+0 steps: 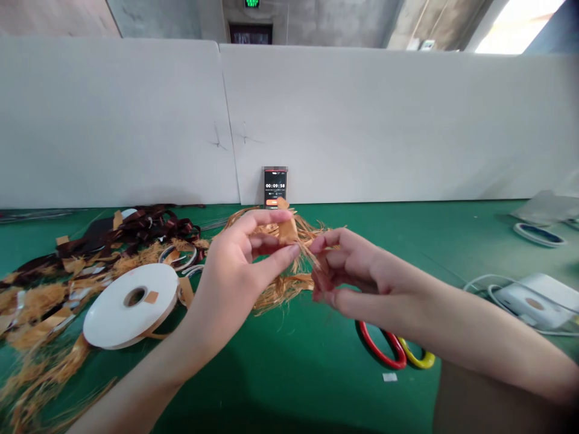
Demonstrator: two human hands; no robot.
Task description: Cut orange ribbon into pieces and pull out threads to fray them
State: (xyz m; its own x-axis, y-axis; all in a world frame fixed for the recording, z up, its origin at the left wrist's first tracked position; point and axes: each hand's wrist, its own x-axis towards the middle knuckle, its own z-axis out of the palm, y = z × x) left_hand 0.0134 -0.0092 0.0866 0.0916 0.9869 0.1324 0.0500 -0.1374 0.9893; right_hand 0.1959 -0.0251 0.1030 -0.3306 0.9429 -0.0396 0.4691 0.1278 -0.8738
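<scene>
A short piece of tan ribbon (287, 231) is pinched between the thumb and fingers of my left hand (246, 256). Fine loose threads (310, 256) trail from its lower right side toward my right hand (353, 265), whose curled fingers close on them. Those right fingertips are smeared by motion. Behind and below both hands lies a heap of tan frayed strands (283, 292), partly covered by them. To the left of my left wrist a white ribbon spool (122, 301) lies flat, with a small tan square on its hub area.
Scissors with red (382, 349) and yellow (421, 357) handles lie below my right forearm. Dark brown ribbon (149, 232) and frayed tan pieces (40, 301) crowd the left. A phone (275, 184) leans on the white partition (362, 120). A white corded device (538, 298) sits right.
</scene>
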